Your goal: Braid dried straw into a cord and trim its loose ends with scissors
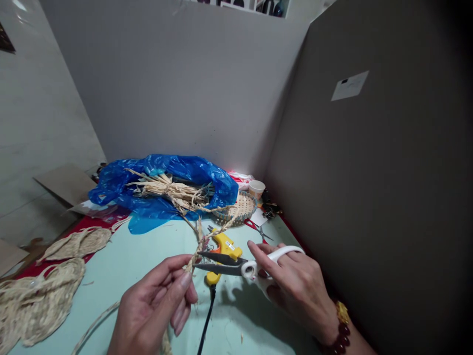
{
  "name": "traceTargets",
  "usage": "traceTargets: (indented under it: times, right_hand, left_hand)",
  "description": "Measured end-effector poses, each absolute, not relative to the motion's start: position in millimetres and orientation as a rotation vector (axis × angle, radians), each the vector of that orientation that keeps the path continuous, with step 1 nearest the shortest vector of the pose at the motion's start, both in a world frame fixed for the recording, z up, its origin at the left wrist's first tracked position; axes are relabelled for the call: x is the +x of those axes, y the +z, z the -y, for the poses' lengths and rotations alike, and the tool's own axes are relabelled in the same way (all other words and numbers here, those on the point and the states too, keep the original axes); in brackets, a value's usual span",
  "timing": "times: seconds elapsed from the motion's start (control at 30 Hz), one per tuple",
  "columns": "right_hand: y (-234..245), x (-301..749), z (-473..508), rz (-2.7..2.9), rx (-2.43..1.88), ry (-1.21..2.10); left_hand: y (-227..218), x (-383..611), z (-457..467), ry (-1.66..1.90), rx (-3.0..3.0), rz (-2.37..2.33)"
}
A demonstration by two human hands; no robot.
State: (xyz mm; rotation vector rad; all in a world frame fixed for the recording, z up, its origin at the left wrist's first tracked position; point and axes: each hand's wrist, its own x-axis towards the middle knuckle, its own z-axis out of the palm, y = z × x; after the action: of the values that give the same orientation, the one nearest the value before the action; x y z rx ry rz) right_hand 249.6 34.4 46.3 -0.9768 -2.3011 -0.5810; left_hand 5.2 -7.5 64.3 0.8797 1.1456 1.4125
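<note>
My left hand point(157, 305) is closed in a pinch on a braided straw cord point(201, 241) that runs up toward a straw bundle. My right hand point(295, 286) grips white-handled scissors point(236, 266), fingers through the handle. The dark blades are parted and point left, their tips at the cord just above my left fingertips. A yellow glue gun point(223, 249) lies on the table right behind the blades, its black cable point(205, 320) trailing toward me.
A blue plastic bag point(173, 172) holds a straw bundle point(170, 190) at the back. A small woven basket point(242, 207), a paper cup point(256, 188) and small red-handled scissors point(258, 229) sit near the right partition wall point(369, 172). Woven straw mats point(40, 301) lie at the left.
</note>
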Motion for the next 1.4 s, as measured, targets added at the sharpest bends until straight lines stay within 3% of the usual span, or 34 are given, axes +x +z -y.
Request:
traceTargets:
  times: [1.23, 1.4]
  right_hand:
    - [25, 243, -38, 2.237, -1.025, -0.472]
    - [21, 236, -38, 2.178, -1.085, 0.038]
  left_hand:
    - [61, 15, 14, 1.513, 0.944, -1.355]
    - [61, 14, 12, 1.454, 0.988, -1.318]
